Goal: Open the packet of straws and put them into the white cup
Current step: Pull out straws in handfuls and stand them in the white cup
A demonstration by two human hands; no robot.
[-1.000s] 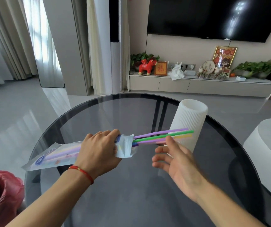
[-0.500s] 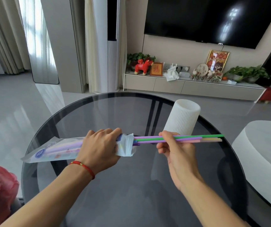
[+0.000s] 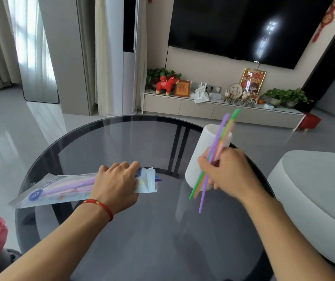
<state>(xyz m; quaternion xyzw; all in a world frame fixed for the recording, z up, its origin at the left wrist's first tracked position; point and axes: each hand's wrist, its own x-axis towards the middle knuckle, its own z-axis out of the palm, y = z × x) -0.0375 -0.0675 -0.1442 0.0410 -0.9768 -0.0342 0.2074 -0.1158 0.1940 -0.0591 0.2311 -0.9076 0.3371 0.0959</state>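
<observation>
I see the right hand [image 3: 226,171] gripping a small bunch of thin plastic straws, purple, green and pale orange [image 3: 216,157]. Its fingers [image 3: 204,164] are curled round the bunch near its middle, so the straws run slantwise through the fist: upper ends stick out above, lower ends below and to the left. The bunch crosses in front of the tall ribbed white cup [image 3: 200,157], which stands on the round dark glass counter [image 3: 122,138]; the upper ends reach past the cup's rim. The straws look blurred.

The left hand [image 3: 117,184] holds the clear plastic straw packet with a blue label [image 3: 47,191] above the counter, fingers wrapped over its torn open end. More straws lie inside; a purple tip pokes out.
</observation>
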